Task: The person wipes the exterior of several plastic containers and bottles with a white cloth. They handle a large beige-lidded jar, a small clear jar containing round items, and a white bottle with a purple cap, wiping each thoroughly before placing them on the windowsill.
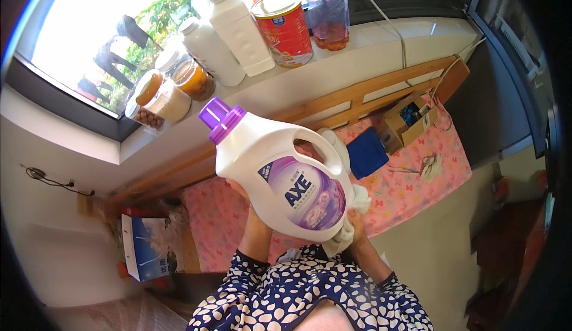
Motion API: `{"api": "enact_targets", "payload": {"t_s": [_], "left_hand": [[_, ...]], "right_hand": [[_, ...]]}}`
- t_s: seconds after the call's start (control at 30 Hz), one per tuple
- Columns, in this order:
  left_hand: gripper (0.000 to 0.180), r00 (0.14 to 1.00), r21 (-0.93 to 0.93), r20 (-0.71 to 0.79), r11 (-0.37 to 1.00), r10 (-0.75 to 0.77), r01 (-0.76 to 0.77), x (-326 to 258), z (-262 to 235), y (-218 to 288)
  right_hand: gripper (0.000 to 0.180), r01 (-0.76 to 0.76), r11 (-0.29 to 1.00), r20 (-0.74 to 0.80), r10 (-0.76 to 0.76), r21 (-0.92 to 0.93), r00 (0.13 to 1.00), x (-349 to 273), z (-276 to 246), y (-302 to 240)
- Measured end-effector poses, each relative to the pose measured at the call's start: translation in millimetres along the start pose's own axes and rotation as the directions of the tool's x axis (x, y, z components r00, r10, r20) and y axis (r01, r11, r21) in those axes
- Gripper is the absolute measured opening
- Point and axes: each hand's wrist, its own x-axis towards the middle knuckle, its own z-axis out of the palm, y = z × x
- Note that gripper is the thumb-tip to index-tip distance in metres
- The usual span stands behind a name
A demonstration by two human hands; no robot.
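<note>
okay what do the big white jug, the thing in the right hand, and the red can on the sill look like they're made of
Jug: glossy moulded plastic, going by the sheen and moulded handle. White thing in the right hand: soft cloth, bunched and creased. Can: probably metal with a shiny rim, though that is uncertain.

Daylight was let in through a dark-framed window (77, 45), below which a white sill (357, 57) crowded with containers, a wooden bed rail (357, 96) and a pink floral bedspread (411, 188) were seen.
</note>
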Motion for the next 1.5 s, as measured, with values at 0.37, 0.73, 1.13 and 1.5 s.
{"api": "enact_targets", "payload": {"t_s": [0.37,0.73,1.13,1.5], "left_hand": [[0.062,0.982,-0.143,0.125,0.976,-0.144,0.162,-0.2,-0.6,17.6],[0.072,0.893,-0.236,0.321,0.887,-0.315,0.398,-16.2,16.6,16.1],[0.084,0.815,-0.254,0.425,0.813,-0.393,0.524,-31.9,22.9,21.4],[0.094,0.755,-0.267,0.485,0.748,-0.44,0.608,-48.5,33.9,20.2]], "right_hand": [[0.053,-0.036,0.817,-0.233,-0.122,-0.576,0.965,-14.9,28.6,-80.8],[0.043,0.509,-0.635,0.804,-0.35,-0.58,0.48,10.6,150.2,-104.7],[0.036,0.531,-0.513,0.632,-0.029,-0.674,0.775,-32.1,126.6,-122.3],[0.051,0.699,-0.082,0.703,-0.058,-0.711,0.708,-54.5,139.5,-145.2]]}}
